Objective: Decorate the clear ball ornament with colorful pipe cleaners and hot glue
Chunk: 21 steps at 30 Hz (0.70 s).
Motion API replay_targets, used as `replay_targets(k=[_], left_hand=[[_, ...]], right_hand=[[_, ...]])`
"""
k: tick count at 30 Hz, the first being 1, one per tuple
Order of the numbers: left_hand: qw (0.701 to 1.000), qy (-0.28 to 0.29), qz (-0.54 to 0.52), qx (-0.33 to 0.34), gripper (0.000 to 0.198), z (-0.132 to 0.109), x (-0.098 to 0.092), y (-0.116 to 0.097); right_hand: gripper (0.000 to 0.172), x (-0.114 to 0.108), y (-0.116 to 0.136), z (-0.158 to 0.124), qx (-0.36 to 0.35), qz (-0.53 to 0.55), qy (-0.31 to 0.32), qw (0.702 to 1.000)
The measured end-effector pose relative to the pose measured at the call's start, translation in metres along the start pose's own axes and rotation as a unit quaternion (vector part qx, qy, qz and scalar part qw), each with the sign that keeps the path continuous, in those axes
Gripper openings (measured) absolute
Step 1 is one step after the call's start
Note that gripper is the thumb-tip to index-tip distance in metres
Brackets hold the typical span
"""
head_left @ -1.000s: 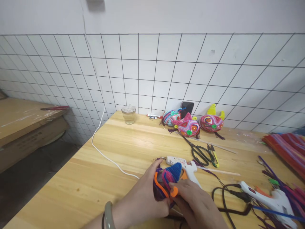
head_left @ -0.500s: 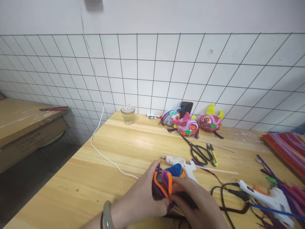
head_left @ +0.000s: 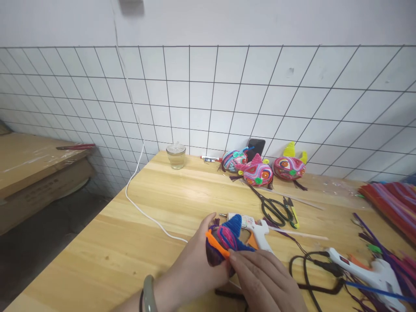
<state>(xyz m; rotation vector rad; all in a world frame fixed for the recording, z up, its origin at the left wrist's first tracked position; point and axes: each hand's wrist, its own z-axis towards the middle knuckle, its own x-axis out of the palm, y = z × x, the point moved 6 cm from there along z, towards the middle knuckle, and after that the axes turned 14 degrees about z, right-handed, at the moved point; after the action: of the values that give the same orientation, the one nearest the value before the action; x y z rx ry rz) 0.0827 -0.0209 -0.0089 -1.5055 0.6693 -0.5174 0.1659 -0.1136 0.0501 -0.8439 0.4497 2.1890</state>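
Note:
My left hand (head_left: 195, 266) is closed round a small craft figure (head_left: 227, 238) made of wound pipe cleaners in blue, pink, purple and orange, held just above the wooden table (head_left: 130, 242). My right hand (head_left: 268, 281) lies against the figure's right side, fingers pressed on its orange strip. A bangle sits on my left wrist. Right behind the figure lies a white glue gun (head_left: 255, 227).
A second glue gun (head_left: 367, 271) with black cable lies at the right, beside loose pipe cleaners (head_left: 393, 203). Scissors (head_left: 274, 208), three finished figures (head_left: 256, 171), a phone (head_left: 254, 148) and a glass jar (head_left: 176, 156) stand farther back. A white cord (head_left: 143, 212) crosses the table's left edge.
My right hand's fingers have slid over the figure and pressed the orange strip down flatter against it. The figure has turned slightly, its blue tip now pointing up.

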Motion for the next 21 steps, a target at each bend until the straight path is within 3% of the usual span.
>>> replay_targets(k=[4,9,17,21], left_hand=[[0.999,-0.023,-0.036,-0.014,0.087,0.001,-0.004,0.002],[0.998,-0.043,-0.027,-0.034,0.085,0.002,-0.007,0.009],[0.985,-0.118,0.125,0.002,0.085,-0.001,-0.021,-0.002],[0.956,-0.167,0.239,0.041,0.085,-0.004,-0.037,-0.007]], right_hand=[[0.029,0.005,0.001,0.001,-0.001,-0.001,0.006,1.0],[0.022,0.009,-0.018,-0.008,0.1,0.094,-0.037,0.99],[0.027,-0.001,-0.022,-0.006,0.141,0.141,-0.055,0.978],[0.022,-0.013,-0.043,-0.016,0.224,0.106,-0.088,0.965]])
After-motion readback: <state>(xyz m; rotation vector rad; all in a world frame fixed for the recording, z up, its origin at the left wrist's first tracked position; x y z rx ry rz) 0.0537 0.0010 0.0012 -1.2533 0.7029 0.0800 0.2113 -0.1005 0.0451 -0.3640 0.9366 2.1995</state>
